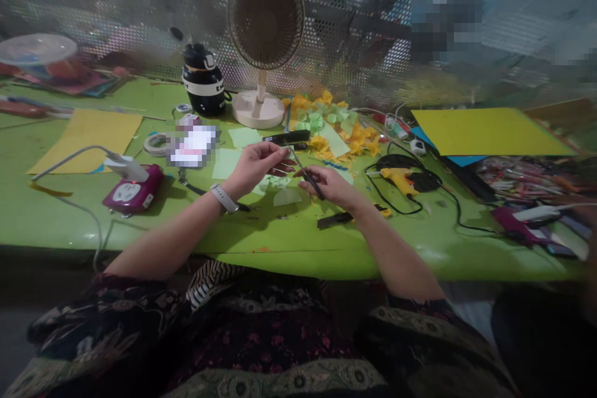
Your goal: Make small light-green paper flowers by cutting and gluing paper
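Right hand [333, 185] clamped on dark-handled scissors [316, 188], blades angled toward the left hand [259, 165], presumably for close control. Left fingertips pinched together, on what cannot tell; green paper scraps [286, 198] just below the grip, likely for easy reach.

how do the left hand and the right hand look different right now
The left hand has a pale watch at its wrist; the right hand has none.
The right hand holds dark-handled scissors; whether the left hand holds anything is too small to tell.
Both are ungloved and over the green table.
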`<state>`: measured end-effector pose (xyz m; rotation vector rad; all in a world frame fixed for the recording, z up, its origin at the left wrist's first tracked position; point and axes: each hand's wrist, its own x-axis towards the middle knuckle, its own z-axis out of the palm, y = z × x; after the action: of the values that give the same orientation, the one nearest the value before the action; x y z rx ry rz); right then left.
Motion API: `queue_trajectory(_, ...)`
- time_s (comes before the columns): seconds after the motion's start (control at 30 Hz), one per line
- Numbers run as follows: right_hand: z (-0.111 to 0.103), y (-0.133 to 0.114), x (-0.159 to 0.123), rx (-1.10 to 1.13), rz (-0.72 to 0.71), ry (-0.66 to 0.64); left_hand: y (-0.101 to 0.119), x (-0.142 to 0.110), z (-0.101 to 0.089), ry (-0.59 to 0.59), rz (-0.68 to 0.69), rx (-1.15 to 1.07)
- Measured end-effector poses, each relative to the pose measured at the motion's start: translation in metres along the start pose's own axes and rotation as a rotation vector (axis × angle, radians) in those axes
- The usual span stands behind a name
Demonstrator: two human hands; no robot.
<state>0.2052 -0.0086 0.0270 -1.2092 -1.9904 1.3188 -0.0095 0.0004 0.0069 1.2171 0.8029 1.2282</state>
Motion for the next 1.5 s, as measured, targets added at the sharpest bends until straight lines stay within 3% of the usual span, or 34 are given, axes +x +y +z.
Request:
queue_trajectory(0.77, 0.0031, -0.0025, 0.0001, 0.122, 0.0, -0.017, -0.0004, 0.0011, 0.0, 0.014, -0.053, 0.001)
queue_trajectory(1.5, 0.0019, -0.0046, -0.0006, 0.094, 0.019, 0.043, 0.0, 0.0007, -0.0001, -0.028, -0.043, -0.027)
